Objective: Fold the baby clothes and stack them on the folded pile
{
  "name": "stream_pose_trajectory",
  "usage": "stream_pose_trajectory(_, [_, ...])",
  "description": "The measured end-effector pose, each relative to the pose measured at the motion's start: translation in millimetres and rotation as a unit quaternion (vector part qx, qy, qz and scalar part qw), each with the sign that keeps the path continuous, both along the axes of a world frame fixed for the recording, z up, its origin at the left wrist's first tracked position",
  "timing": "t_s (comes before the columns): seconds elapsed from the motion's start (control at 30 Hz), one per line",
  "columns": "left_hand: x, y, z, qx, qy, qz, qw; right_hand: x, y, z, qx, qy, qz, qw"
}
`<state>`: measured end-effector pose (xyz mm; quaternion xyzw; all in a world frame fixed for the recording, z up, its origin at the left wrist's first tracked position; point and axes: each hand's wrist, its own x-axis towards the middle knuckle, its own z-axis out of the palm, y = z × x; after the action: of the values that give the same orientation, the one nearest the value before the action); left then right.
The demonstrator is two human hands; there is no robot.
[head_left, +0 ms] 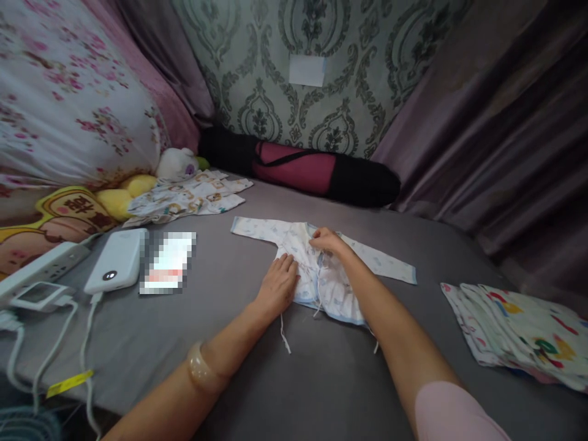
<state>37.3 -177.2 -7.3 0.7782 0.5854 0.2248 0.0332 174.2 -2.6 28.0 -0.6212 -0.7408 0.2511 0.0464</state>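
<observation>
A small white baby wrap shirt (309, 264) with pale blue prints and blue edging lies spread on the grey bed sheet, its two sleeves stretched out to the sides. Thin white tie strings hang from its lower edge. My left hand (279, 282) rests flat on the shirt's left front side, fingers extended. With bent fingers, my right hand (327, 240) grips the fabric near the neckline; the fingertips are partly hidden. My right forearm covers some of the shirt's right side.
Folded printed clothes (528, 331) lie at the right. On the left are a power bank (117, 260), a blurred-out phone-like object (169, 263), a power strip (50, 266) and cables. Patterned cloth (197, 196) and plush toys (177, 164) lie behind. A long black-and-red bag (298, 166) lines the wall.
</observation>
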Motion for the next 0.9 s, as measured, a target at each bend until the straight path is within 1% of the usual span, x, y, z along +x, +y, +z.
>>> stream_pose_trajectory(0.07, [-0.2, -0.3, 2.4, 0.005, -0.007, -0.001, 1.000, -0.8, -1.3, 1.7, -0.009, 0.003, 0.002, 1.000])
stream_pose_trajectory(0.23, [-0.7, -0.8, 6.2, 0.004, -0.012, 0.007, 1.000, 1.3, -4.4, 4.9, 0.017, 0.036, 0.007, 0.999])
stream_pose_trajectory(0.37, [-0.3, -0.3, 7.3, -0.002, -0.004, 0.018, 1.000, 4.9, -1.0, -0.8, 0.024, 0.083, 0.011, 0.996])
stream_pose_trajectory(0.53, [1.3, 2.0, 3.7, -0.005, 0.039, 0.061, 0.997, 13.1, 0.2, -6.5, 0.057, 0.090, 0.040, 0.994])
stream_pose_trajectory(0.6, [1.7, 2.1, 0.8, -0.020, 0.053, 0.072, 0.996, 18.8, -4.1, -5.2, 0.095, 0.066, 0.064, 0.991])
stream_pose_trajectory(0.73, [1.8, 1.2, -4.8, -0.038, 0.070, 0.075, 0.994, 27.6, -18.4, -3.0, 0.175, -0.014, 0.098, 0.979])
stream_pose_trajectory(0.83, [2.1, 0.9, -4.4, -0.050, 0.073, 0.078, 0.993, 28.5, -28.1, -9.3, 0.222, -0.060, 0.117, 0.966])
stream_pose_trajectory(0.9, [2.2, 1.3, -0.8, -0.082, 0.076, 0.078, 0.991, 27.8, -30.6, -16.7, 0.247, -0.080, 0.118, 0.958])
